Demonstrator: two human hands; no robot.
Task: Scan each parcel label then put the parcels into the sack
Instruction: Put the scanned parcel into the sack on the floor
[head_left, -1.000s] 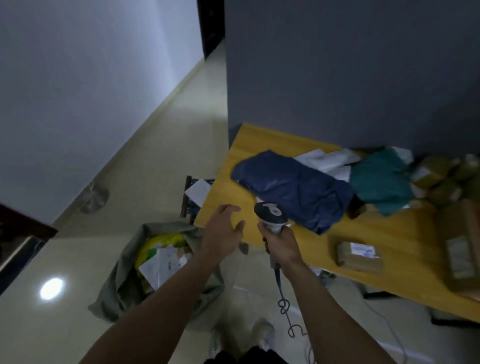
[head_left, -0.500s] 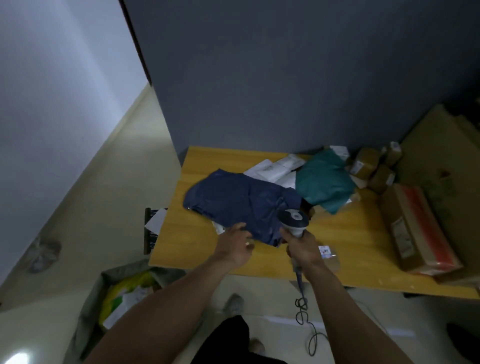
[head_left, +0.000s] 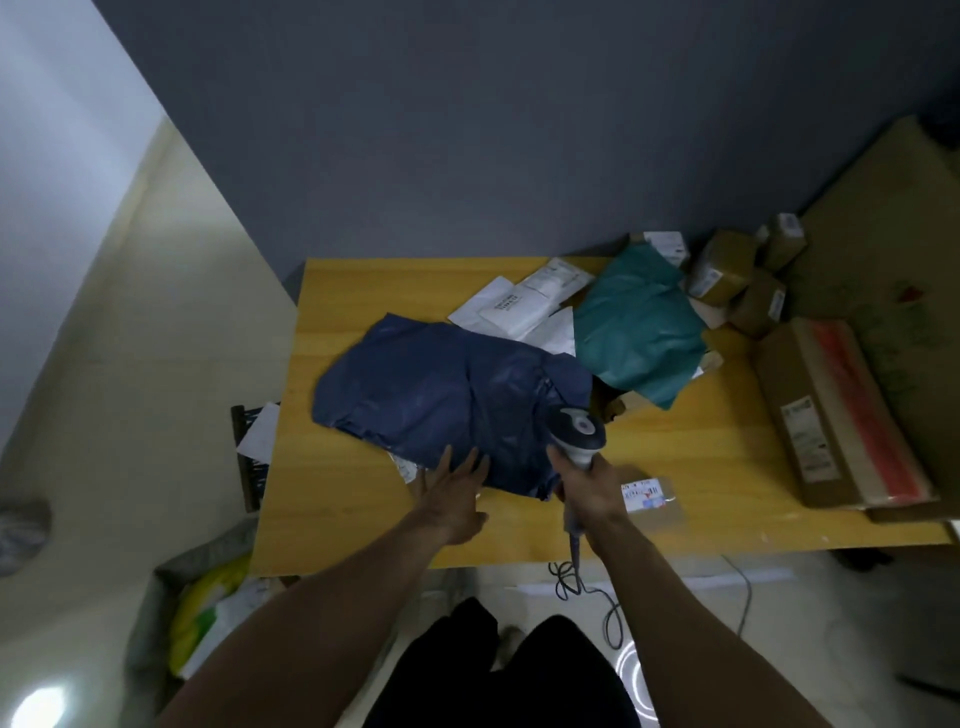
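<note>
The sack (head_left: 146, 636) sits on the floor, left of the desk (head_left: 353, 530). The left hand (head_left: 451, 500) lays straight fingers on the near edge of the blue parcel bag (head_left: 441, 395). The right hand (head_left: 589, 491) grips the scanner (head_left: 577, 435) above it. The green parcel bag (head_left: 639, 332) lies farther back.

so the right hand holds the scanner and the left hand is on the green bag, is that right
Not quite. In the head view the left hand lies on the dark blue bag, not the green bag further back. The right hand does hold the scanner.
</note>
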